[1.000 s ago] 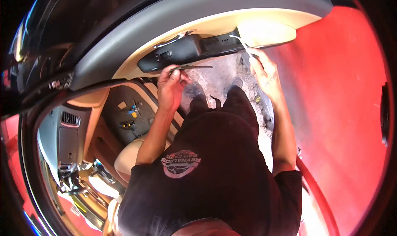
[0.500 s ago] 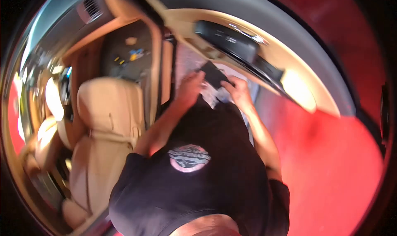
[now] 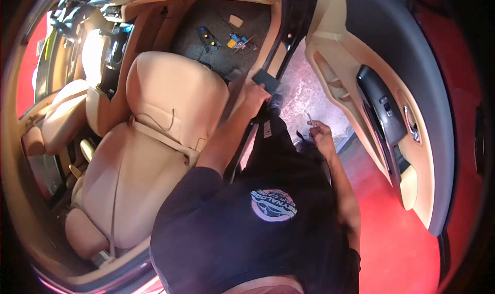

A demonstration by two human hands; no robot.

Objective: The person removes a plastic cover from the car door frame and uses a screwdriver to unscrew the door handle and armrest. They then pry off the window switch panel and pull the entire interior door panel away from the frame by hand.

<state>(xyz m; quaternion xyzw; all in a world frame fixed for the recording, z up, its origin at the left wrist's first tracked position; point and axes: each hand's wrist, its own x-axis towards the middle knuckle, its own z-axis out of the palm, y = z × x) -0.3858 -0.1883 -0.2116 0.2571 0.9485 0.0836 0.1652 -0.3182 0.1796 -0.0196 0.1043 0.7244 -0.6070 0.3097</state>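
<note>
My left hand [image 3: 257,96] holds a flat dark rectangular piece [image 3: 266,81] at the car's door sill, beside the front edge of the tan seat [image 3: 175,85]. Over the pale floor [image 3: 304,87], my right hand [image 3: 320,134] is closed around a small thin object [image 3: 310,119] that sticks up from the fingers. What that object is, I cannot make out. My two hands are apart, one on each side of my legs.
An open car door [image 3: 407,113] with a black armrest stands at the right. On the dark footwell carpet [image 3: 191,31] lie a black tool with yellow dots [image 3: 210,39], a blue and yellow item [image 3: 238,41] and a tan block [image 3: 236,20]. Red floor [image 3: 397,232] shows lower right.
Both hands were at the dark piece; now only my left hand holds it, nearer the seat. My right hand has moved away, down and right. The view has turned toward the car's interior.
</note>
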